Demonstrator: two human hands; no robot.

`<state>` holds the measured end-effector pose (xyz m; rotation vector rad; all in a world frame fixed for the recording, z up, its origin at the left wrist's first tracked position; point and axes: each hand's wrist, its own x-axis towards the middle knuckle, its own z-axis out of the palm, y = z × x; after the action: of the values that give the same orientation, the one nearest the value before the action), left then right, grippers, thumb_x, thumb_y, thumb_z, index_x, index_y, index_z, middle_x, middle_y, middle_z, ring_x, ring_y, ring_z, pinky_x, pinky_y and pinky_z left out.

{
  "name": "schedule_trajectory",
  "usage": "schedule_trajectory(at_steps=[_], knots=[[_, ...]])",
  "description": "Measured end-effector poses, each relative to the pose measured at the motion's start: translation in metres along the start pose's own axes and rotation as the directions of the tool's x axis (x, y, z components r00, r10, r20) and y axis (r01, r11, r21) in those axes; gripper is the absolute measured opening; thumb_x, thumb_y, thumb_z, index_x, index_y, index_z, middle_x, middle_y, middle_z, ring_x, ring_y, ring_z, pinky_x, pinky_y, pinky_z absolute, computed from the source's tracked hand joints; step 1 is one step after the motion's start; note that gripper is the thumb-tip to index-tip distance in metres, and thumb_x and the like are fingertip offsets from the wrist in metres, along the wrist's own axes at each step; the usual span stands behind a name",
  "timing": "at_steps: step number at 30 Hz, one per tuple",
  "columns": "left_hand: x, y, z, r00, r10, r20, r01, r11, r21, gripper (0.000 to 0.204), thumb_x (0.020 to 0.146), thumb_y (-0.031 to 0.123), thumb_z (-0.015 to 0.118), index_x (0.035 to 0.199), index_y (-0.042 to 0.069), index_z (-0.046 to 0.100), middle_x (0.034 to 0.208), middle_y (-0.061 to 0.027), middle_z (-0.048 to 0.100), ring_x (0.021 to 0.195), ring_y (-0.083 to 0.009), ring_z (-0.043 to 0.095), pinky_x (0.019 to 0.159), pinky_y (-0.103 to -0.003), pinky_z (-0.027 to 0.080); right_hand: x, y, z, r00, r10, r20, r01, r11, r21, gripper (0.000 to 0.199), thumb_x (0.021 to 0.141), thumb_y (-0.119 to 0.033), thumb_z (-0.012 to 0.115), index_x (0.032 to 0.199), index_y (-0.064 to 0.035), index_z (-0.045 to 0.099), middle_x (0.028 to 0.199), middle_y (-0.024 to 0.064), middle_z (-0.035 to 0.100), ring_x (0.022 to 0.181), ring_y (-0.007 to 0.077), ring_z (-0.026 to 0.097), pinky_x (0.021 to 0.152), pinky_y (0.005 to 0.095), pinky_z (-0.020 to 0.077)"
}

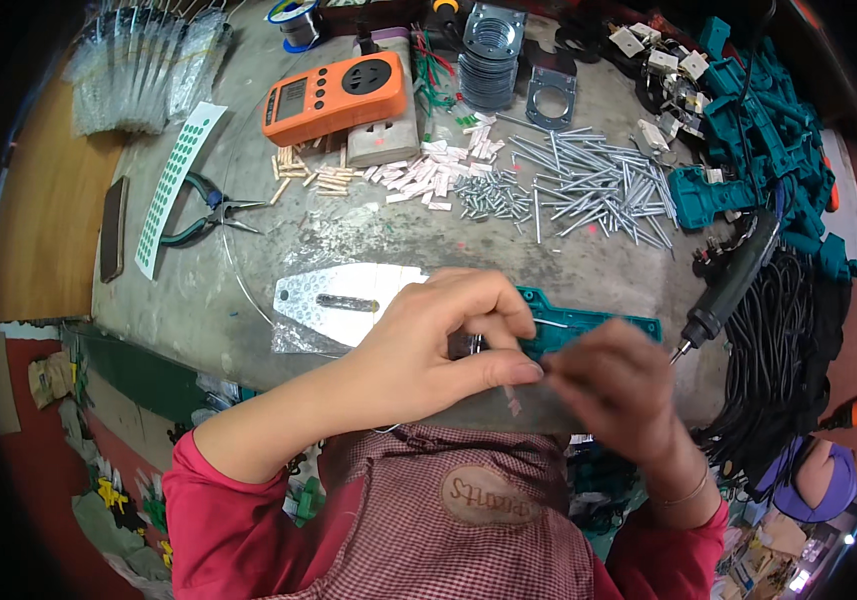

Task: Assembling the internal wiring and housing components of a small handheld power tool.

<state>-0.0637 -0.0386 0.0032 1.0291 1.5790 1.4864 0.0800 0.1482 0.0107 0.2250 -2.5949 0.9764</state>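
**Two hands closing on a teal housing at the bench's near edge**

A person in a red top and checked apron is working over a teal plastic housing (588, 328) lying at the near edge of a grey workbench (198, 300). The housing's long axis is running left to right across the bench, its free end pointing toward the person's right, where a black soldering iron (733, 280) is hanging just beyond it. The left hand (428, 345) is curling over the housing's left end, thumb and fingers pinched nearly closed on a small part too hidden to identify. The right hand (613, 385), blurred, is meeting it from the near side, fingers drawn together at the same spot; whether they are gripping anything cannot be told. Both hands are touching the piece. Behind them are lying a clear plastic bag (338, 300), loose steel screws (598, 185) and an orange meter (333, 97).
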Motion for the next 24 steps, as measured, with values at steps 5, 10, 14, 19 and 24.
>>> schedule_trajectory(at_steps=[5, 10, 14, 19, 24], knots=[[0.009, 0.009, 0.010, 0.998, 0.043, -0.035, -0.027, 0.926, 0.377, 0.029, 0.078, 0.009, 0.080, 0.099, 0.005, 0.060, 0.070, 0.0002, 0.065, 0.075, -0.0134, 0.065, 0.094, -0.034, 0.045, 0.031, -0.003, -0.017, 0.967, 0.240, 0.082, -0.254, 0.924, 0.287, 0.013, 0.075, 0.002, 0.076, 0.086, -0.0024, 0.071, 0.078, 0.0060, 0.064, 0.065, 0.0165, 0.059, 0.056, 0.0274, 0.0437], [0.011, 0.000, 0.022, 0.981, 0.091, -0.173, -0.067, 0.988, 0.142, 0.024, 0.078, 0.008, 0.079, 0.095, 0.002, 0.063, 0.071, -0.0045, 0.063, 0.073, -0.0192, 0.064, 0.073, -0.031, 0.049, 0.034, 0.012, -0.024, 0.958, 0.286, 0.026, -0.273, 0.875, 0.399, 0.011, 0.078, 0.001, 0.075, 0.088, -0.0026, 0.071, 0.079, 0.0069, 0.064, 0.067, 0.0174, 0.059, 0.057, 0.0280, 0.0450], [0.008, 0.004, 0.010, 0.971, 0.232, -0.056, -0.196, 0.908, 0.370, 0.014, 0.078, 0.008, 0.078, 0.089, 0.002, 0.070, 0.075, -0.0055, 0.066, 0.073, -0.0197, 0.064, 0.068, -0.032, 0.048, 0.028, 0.021, -0.010, 0.940, 0.301, 0.160, -0.319, 0.942, 0.102, 0.015, 0.077, -0.002, 0.075, 0.090, -0.0067, 0.071, 0.079, 0.0091, 0.063, 0.071, 0.0242, 0.062, 0.061, 0.0333, 0.0489], [0.011, 0.007, 0.012, 0.946, 0.312, -0.085, -0.240, 0.853, 0.463, 0.013, 0.079, 0.005, 0.075, 0.091, 0.004, 0.073, 0.076, -0.0068, 0.066, 0.071, -0.0230, 0.060, 0.067, -0.034, 0.047, 0.027, 0.010, 0.008, 0.982, 0.099, 0.163, -0.060, 0.972, -0.225, 0.014, 0.073, -0.013, 0.075, 0.079, -0.0071, 0.064, 0.080, 0.0084, 0.053, 0.077, 0.0278, 0.059, 0.062, 0.0404, 0.0470], [0.011, 0.011, 0.014, 0.959, 0.260, -0.113, -0.157, 0.817, 0.555, 0.014, 0.077, -0.002, 0.070, 0.090, 0.003, 0.071, 0.074, -0.0075, 0.062, 0.075, -0.0255, 0.058, 0.068, -0.035, 0.047, 0.013, -0.009, -0.023, 0.959, 0.246, 0.140, -0.235, 0.968, -0.093, 0.013, 0.072, -0.004, 0.073, 0.083, -0.0050, 0.066, 0.078, 0.0079, 0.052, 0.066, 0.0267, 0.056, 0.057, 0.0395, 0.0445]])
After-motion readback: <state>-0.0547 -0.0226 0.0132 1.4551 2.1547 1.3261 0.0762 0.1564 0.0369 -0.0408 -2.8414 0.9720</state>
